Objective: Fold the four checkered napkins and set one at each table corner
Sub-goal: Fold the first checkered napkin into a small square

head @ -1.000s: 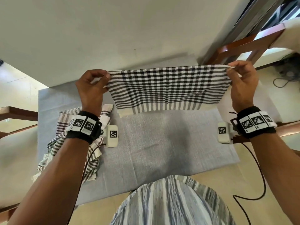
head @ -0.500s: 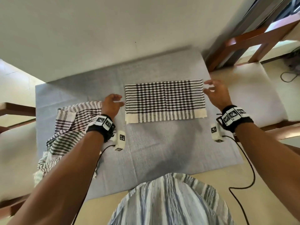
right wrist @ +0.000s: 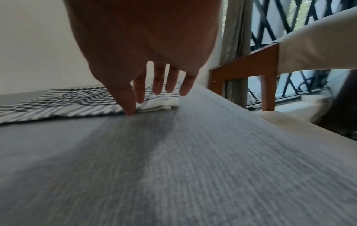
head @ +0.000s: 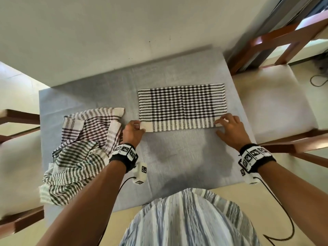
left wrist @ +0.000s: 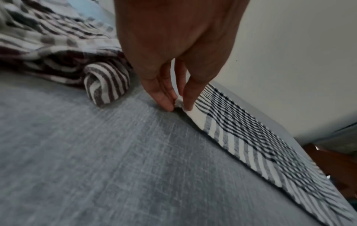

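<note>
We see a black-and-white checkered cloth napkin [head: 182,107], folded into a long rectangle, lying flat on the grey fabric-covered table [head: 177,157], toward two o'clock from the table's middle. Our left hand [head: 132,133] is at the napkin's near left corner, at its eight o'clock, and pinches that cream corner between thumb and fingertips [left wrist: 164,99]. Our right hand [head: 230,129] is at the near right corner, at four o'clock; its fingers [right wrist: 160,85] are straight and slightly spread over the cream border, the thumb tip touching the table just beside the napkin's edge, so it grips nothing. At nine o'clock on the table lies a crumpled heap of striped and checkered napkins [head: 78,153], touching our left wrist. Wooden chairs with cream seat cushions [head: 273,102] stand at the table's three o'clock and nine o'clock sides.
</note>
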`<state>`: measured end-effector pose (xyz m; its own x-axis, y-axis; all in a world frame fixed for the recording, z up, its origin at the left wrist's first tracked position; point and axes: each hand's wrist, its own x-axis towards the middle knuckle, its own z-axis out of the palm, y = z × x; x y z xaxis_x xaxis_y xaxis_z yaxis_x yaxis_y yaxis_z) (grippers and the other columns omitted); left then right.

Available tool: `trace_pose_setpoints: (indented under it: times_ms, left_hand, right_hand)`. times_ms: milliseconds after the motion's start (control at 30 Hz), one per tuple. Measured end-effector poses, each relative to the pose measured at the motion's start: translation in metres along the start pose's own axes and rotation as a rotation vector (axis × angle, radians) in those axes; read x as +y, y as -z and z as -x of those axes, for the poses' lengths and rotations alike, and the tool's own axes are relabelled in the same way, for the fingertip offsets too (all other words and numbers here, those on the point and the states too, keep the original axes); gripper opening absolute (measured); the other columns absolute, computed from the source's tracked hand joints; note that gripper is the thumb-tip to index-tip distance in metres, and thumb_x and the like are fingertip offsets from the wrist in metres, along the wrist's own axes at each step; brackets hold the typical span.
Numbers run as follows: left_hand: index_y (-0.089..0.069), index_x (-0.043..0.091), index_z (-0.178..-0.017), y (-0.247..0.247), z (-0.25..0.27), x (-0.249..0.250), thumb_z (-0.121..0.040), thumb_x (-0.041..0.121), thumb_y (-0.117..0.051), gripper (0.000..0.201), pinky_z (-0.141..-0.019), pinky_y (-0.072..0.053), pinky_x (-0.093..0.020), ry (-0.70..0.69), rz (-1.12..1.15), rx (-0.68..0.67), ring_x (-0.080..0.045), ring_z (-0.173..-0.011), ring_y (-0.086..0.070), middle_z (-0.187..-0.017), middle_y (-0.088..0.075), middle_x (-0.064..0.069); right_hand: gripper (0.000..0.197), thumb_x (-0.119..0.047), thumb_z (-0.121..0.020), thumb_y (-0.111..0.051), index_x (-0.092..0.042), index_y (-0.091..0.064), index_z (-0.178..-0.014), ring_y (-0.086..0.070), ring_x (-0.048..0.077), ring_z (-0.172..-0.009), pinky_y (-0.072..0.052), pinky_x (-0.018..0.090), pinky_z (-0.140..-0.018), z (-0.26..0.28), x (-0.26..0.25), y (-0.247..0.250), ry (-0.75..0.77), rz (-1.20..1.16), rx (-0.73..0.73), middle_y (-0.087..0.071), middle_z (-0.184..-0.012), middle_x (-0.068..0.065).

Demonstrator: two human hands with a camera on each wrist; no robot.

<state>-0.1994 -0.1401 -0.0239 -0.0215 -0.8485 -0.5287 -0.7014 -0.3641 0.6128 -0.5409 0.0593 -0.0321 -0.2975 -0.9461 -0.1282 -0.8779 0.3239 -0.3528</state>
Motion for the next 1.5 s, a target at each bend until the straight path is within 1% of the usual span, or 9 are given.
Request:
trace_pose_setpoints:
  times_ms: [267, 367, 500, 767, 933, 1100, 1200, 1333, 1500]
  left_hand:
    - [-0.055, 0.007, -0.123, -0.015, 0.007, 0.017, -0.080, 0.002, -0.076, 0.048, -0.098, -0.050, -0.037, 0.163, 0.258, 0.062, -0.020, -0.101, -0.059, -0.107, -0.062, -0.003]
    - [-0.068, 0.002, -0.111, -0.016, 0.005, 0.017, -0.080, 0.008, -0.078, 0.033, -0.090, -0.054, -0.033, 0.163, 0.254, 0.034, -0.022, -0.095, -0.065, -0.107, -0.071, -0.008]
    - [-0.071, 0.016, -0.088, -0.013, 0.001, 0.013, -0.074, 0.014, -0.080, 0.017, -0.090, -0.057, -0.041, 0.216, 0.398, -0.007, -0.024, -0.091, -0.070, -0.095, -0.075, -0.005]
    - [-0.056, 0.012, -0.091, 0.004, 0.032, 0.022, -0.084, -0.009, -0.067, 0.025, -0.082, -0.059, -0.033, 0.111, 0.799, 0.017, -0.026, -0.094, -0.067, -0.105, -0.067, -0.017]
    - [-0.066, 0.003, -0.104, 0.008, 0.047, 0.009, -0.084, -0.001, -0.071, 0.020, -0.090, -0.058, -0.041, 0.067, 0.839, 0.037, -0.036, -0.100, -0.069, -0.106, -0.071, -0.020]
    - [-0.071, -0.001, -0.106, 0.019, 0.070, 0.010, -0.089, 0.001, -0.068, 0.018, -0.086, -0.058, -0.032, -0.109, 0.823, 0.029, -0.024, -0.094, -0.071, -0.102, -0.074, -0.017]
    - [-0.071, -0.002, -0.108, 0.027, 0.078, 0.015, -0.090, 0.001, -0.066, 0.019, -0.078, -0.058, -0.029, -0.149, 0.868, 0.002, -0.022, -0.092, -0.072, -0.101, -0.075, -0.015]
    - [-0.069, -0.003, -0.112, 0.037, 0.083, 0.019, -0.095, 0.001, -0.059, 0.021, -0.084, -0.058, -0.031, -0.095, 0.982, -0.064, -0.024, -0.099, -0.071, -0.106, -0.074, -0.015]
    - [-0.067, -0.006, -0.112, 0.048, 0.084, 0.014, -0.094, 0.000, -0.059, 0.020, -0.092, -0.057, -0.036, -0.099, 1.026, -0.067, -0.031, -0.103, -0.070, -0.109, -0.071, -0.022]
  right_hand:
    - [0.040, -0.024, -0.083, -0.073, -0.016, -0.065, -0.121, -0.050, 0.032, -0.113, -0.047, 0.049, -0.091, -0.017, -0.060, -0.002, 0.239, 0.014, -0.228, -0.055, -0.123, 0.008]
    - [0.035, -0.026, -0.086, -0.070, -0.019, -0.065, -0.120, -0.049, 0.027, -0.113, -0.045, 0.047, -0.094, -0.027, -0.078, 0.002, 0.284, 0.005, -0.272, -0.055, -0.122, 0.005]
    - [0.033, -0.029, -0.090, -0.065, -0.021, -0.063, -0.122, -0.047, 0.022, -0.113, -0.044, 0.043, -0.095, -0.036, -0.095, 0.006, 0.323, -0.014, -0.304, -0.052, -0.122, 0.001]
    - [0.033, -0.026, -0.092, -0.064, -0.020, -0.062, -0.125, -0.054, 0.019, -0.104, -0.050, 0.040, -0.090, -0.053, -0.149, 0.012, 0.470, -0.146, -0.267, -0.054, -0.117, 0.000]
    - [0.034, -0.026, -0.095, -0.060, -0.022, -0.059, -0.129, -0.053, 0.017, -0.105, -0.050, 0.035, -0.088, -0.064, -0.192, 0.012, 0.539, -0.163, -0.309, -0.053, -0.119, -0.001]
    - [0.040, -0.029, -0.094, -0.060, -0.026, -0.054, -0.133, -0.052, 0.010, -0.101, -0.050, 0.027, -0.082, -0.073, -0.227, 0.006, 0.596, -0.204, -0.339, -0.052, -0.117, -0.005]
    - [0.035, -0.037, -0.090, -0.066, -0.029, -0.053, -0.122, -0.053, 0.006, -0.100, -0.051, 0.028, -0.083, -0.074, -0.241, 0.006, 0.565, -0.271, -0.336, -0.054, -0.114, -0.010]
    - [0.028, -0.043, -0.092, -0.064, -0.028, -0.053, -0.112, -0.058, 0.005, -0.092, -0.051, 0.024, -0.075, -0.071, -0.252, 0.005, 0.498, -0.339, -0.262, -0.060, -0.106, -0.012]
    - [0.018, -0.028, -0.096, -0.061, -0.024, -0.066, -0.113, -0.063, 0.002, -0.087, -0.055, 0.022, -0.077, -0.066, -0.256, 0.004, 0.460, -0.472, -0.161, -0.069, -0.100, -0.010]
